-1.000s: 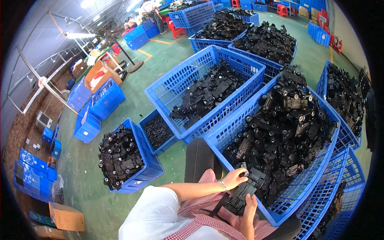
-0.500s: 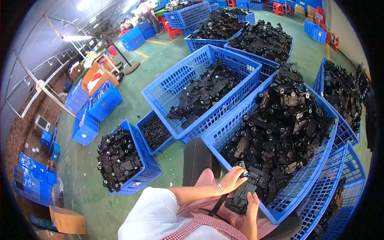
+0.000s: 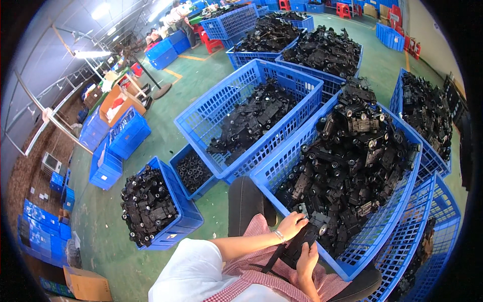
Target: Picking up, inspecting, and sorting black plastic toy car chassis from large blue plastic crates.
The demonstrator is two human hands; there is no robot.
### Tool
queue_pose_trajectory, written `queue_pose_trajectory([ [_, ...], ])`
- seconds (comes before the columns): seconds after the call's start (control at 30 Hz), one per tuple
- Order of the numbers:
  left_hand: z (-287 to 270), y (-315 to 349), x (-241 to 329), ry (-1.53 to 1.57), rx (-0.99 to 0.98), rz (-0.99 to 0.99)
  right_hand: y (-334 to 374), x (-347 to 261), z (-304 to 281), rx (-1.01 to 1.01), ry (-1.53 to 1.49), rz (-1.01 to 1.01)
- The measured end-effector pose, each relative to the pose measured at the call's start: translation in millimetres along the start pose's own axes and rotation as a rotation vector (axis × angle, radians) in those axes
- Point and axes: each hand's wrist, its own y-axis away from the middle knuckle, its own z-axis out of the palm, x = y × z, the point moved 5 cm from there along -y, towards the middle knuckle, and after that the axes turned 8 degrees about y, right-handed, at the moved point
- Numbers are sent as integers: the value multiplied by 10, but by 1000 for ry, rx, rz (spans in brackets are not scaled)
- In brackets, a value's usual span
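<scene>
Left of the hands (image 3: 293, 225), bins (image 3: 106, 168) bear unreadable labels (image 3: 104, 177).

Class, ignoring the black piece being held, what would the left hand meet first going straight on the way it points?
The left hand would probably meet the heap of black parts in the large blue basket, though depth is unclear here.

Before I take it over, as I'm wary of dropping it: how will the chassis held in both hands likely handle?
The chassis is probably stiff: it shows no visible sag between the left hand and right hand. It may roll if set wheels-down, since a round wheel appears at its far end.
</scene>
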Motion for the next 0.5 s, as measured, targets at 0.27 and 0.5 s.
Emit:
queue_pose_trajectory([
  [0.27, 92, 52, -83, 46, -3, -39, 36, 18, 49, 41, 79, -21],
  [0.5, 117, 105, -70, 205, 93, -119, -11, 48, 51, -1, 115, -49],
])
